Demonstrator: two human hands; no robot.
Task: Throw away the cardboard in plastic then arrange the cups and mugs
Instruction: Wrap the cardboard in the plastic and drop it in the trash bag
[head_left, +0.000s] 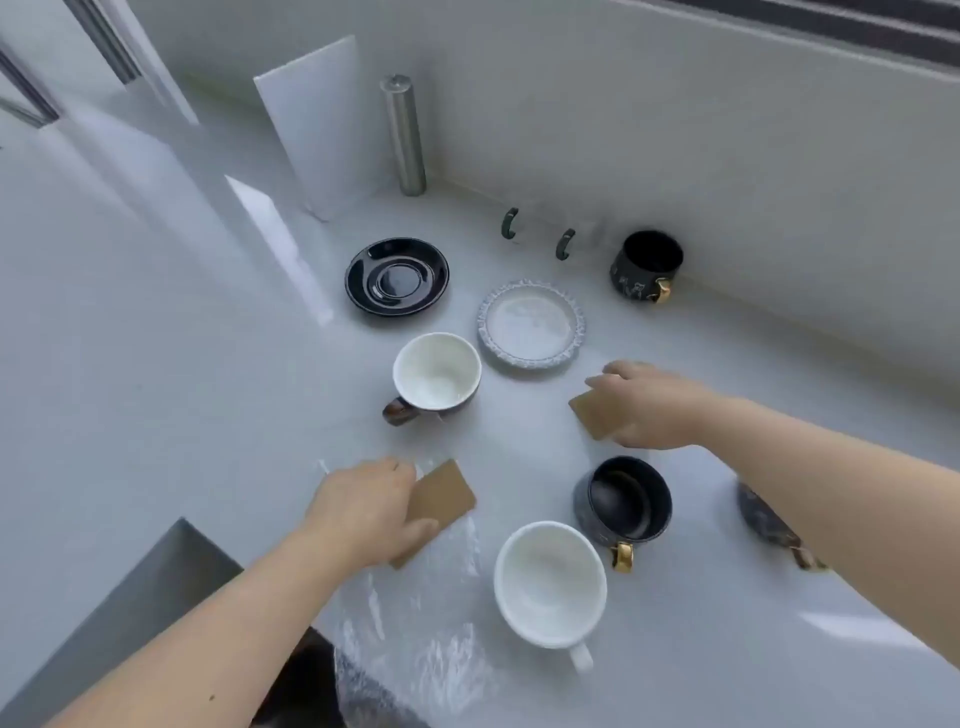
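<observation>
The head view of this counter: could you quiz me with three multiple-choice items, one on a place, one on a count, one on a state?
1. Where is the black saucer?
A. beyond the brown-handled cup
B. under the white cup
C. in the sink

2. How many brown cardboard pieces are held?
A. none
B. two
C. four

3. How does the near black mug stand?
A. upside down
B. upright, empty
C. stacked on a saucer

Answers: 1 A, it lies farther back. 2 B, left hand grips one cardboard piece, right hand another cardboard piece. 3 B, its dark inside shows.
</observation>
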